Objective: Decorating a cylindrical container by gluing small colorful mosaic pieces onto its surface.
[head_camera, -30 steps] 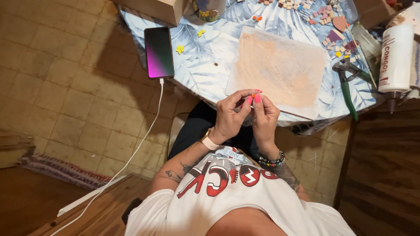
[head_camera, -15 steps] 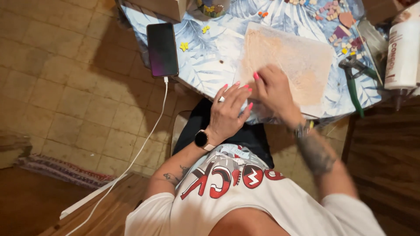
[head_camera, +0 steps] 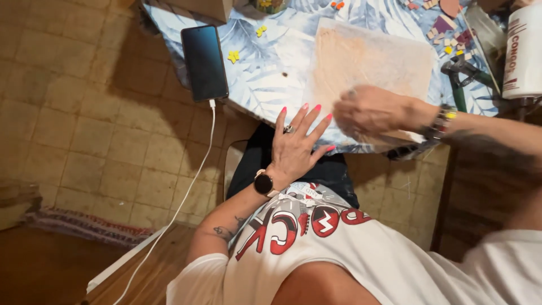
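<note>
Lying at the left on the counter (head_camera: 265,85) is a dark phone (head_camera: 204,62). Beside it the left hand (head_camera: 296,149) spreads flat, fingers apart, holding nothing. The right hand (head_camera: 370,110), blurred, rests on the pale board (head_camera: 367,68); its grip cannot be told.
</note>
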